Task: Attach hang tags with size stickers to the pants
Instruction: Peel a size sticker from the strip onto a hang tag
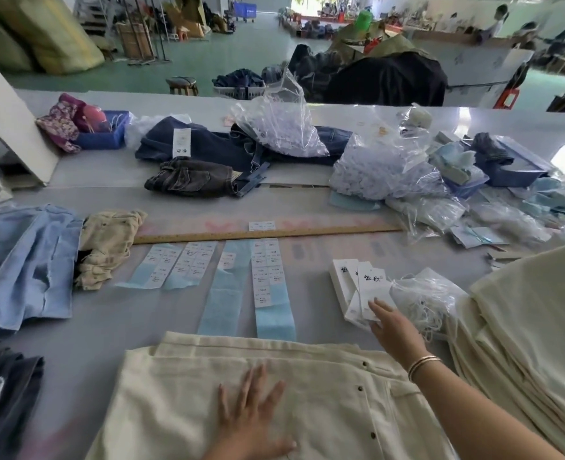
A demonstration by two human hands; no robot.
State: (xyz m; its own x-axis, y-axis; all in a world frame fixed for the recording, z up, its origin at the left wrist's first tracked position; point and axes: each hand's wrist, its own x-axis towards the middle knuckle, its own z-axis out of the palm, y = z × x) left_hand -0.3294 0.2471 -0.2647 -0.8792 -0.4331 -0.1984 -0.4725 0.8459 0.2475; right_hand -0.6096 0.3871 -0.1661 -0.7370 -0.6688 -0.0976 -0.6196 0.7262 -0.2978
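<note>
One cream pants [307,386] | folded flat | dark snaps along fly

cream pants [307,386] lie flat at the near edge of the grey table [108,327]. the left hand [254,416] rests on them, fingers spread and straight. the right hand [394,327], gold bangles [423,366] at the wrist, reaches to a fanned stack of white hang tags [360,287], fingertips touching the top one. just right of the tags sits a clear bag of white strings [430,300]. strips of size stickers [267,273] on blue backing lie beyond the pants, before a wooden ruler [267,233]. more cream pants are stacked at right [533,313].
</note>
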